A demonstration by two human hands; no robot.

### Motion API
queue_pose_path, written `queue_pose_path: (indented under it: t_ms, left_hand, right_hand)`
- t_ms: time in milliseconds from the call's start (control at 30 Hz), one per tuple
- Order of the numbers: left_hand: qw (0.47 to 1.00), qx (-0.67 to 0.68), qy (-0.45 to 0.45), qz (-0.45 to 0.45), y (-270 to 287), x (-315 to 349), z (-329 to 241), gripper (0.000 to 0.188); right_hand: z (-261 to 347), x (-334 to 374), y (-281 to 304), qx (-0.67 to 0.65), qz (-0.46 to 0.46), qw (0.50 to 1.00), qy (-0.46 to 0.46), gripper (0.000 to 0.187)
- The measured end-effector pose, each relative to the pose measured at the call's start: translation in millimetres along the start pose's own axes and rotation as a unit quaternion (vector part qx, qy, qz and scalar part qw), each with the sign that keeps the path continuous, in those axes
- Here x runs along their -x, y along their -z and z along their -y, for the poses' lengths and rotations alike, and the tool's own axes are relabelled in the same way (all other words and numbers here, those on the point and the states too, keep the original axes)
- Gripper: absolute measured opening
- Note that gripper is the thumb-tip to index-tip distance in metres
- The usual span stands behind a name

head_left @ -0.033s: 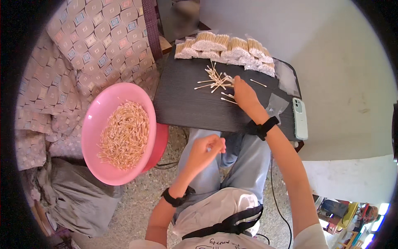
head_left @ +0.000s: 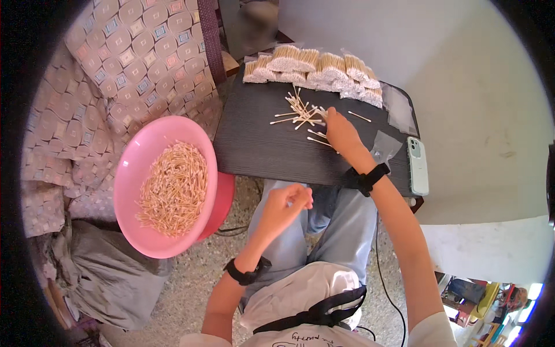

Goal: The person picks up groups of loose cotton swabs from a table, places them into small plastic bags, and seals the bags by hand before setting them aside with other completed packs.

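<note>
My right hand (head_left: 341,133) reaches over the dark table (head_left: 260,147), its fingertips resting on a small scatter of loose cotton swabs (head_left: 298,110). It lifts nothing that I can see. My left hand (head_left: 287,203) hovers over my lap below the table edge, fingers curled around what looks like a thin bunch of swabs. A pink basin (head_left: 130,173) to my left holds a heap of loose swabs (head_left: 173,188). Both wrists wear black bands.
Several bagged bundles of swabs (head_left: 312,66) line the table's far edge. Empty clear bags (head_left: 384,147) and a pale green phone (head_left: 418,165) lie on the table's right side. A patterned cushion (head_left: 133,52) stands at the left and grey cloth (head_left: 98,272) lies on the speckled floor.
</note>
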State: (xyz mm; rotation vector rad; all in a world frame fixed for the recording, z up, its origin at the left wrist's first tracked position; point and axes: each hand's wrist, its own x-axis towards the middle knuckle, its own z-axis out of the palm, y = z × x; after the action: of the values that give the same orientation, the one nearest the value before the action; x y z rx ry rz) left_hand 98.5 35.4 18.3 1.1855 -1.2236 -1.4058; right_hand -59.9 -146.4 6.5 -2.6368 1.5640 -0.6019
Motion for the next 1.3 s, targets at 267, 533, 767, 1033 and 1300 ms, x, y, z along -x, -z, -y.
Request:
queue_pose_path:
  t_ms: [267,533,767,1033,1300]
  left_hand:
    - [0.998,-0.01,-0.063,-0.024,-0.3,-66.8,13.7,0.017]
    - [0.982,0.14,-0.075,-0.105,-43.0,-115.5,5.5,0.035]
    - [0.965,0.253,-0.062,0.0,-49.1,-136.6,1.4,0.035]
    - [0.964,0.056,-0.259,0.014,-51.8,-127.6,13.1,0.021]
    - [0.975,-0.04,-0.219,0.026,-40.4,-116.7,16.4,0.019]
  right_hand:
    - [-8.8,3.5,20.0,-0.156,0.038,0.982,-0.097,0.01]
    - [-9.1,23.0,27.0,-0.498,0.003,0.848,-0.183,0.019]
    - [31.8,48.0,13.9,-0.458,-0.115,0.879,-0.074,0.023]
    - [35.6,65.5,-13.2,-0.501,-0.116,0.857,-0.026,0.031]
    - [42.0,71.4,2.0,-0.506,-0.151,0.847,-0.059,0.042]
